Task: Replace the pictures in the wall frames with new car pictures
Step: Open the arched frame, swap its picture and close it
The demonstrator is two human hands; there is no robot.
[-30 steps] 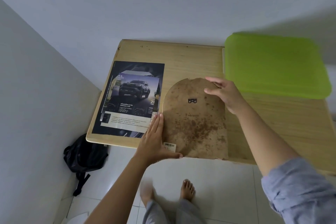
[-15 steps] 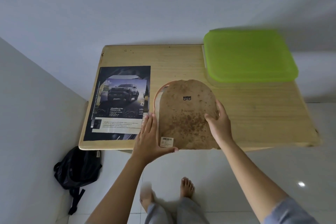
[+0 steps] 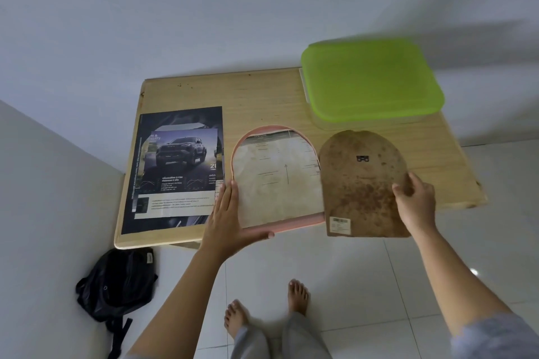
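**Backing board off, arched frame open on the table**

Frame (image 3: 277, 224), pink and arch-shaped, lies face down near the front edge of the wooden table (image 3: 262, 96), its flat bottom edge toward the person. Inside its rim sits a pale sheet (image 3: 277, 181), back side up, with faint print and a small arrow drawn on it. The left hand (image 3: 230, 221) lies flat and spread on the frame's lower left corner, fingers along the left rim and thumb along the bottom edge, pressing rather than gripping.

Just to the right, the brown stained backing board (image 3: 361, 183), the same arch shape, is pinched at its right edge by the right hand (image 3: 414, 204), thumb on top and fingers beneath. The board overlaps the frame's right rim, and its lower end reaches past the table's front edge. A small metal hanger (image 3: 362, 158) shows near its top and a barcode sticker (image 3: 339, 224) at its lower left corner.

Left of the frame, a dark car brochure (image 3: 175, 169) lies flat on the table with a smaller car picture (image 3: 180, 154) on top. A container with a green lid (image 3: 370, 81) stands at the far right corner. On the tiled floor below lie a black backpack (image 3: 116, 285) by the wall and the person's bare feet (image 3: 297, 294).
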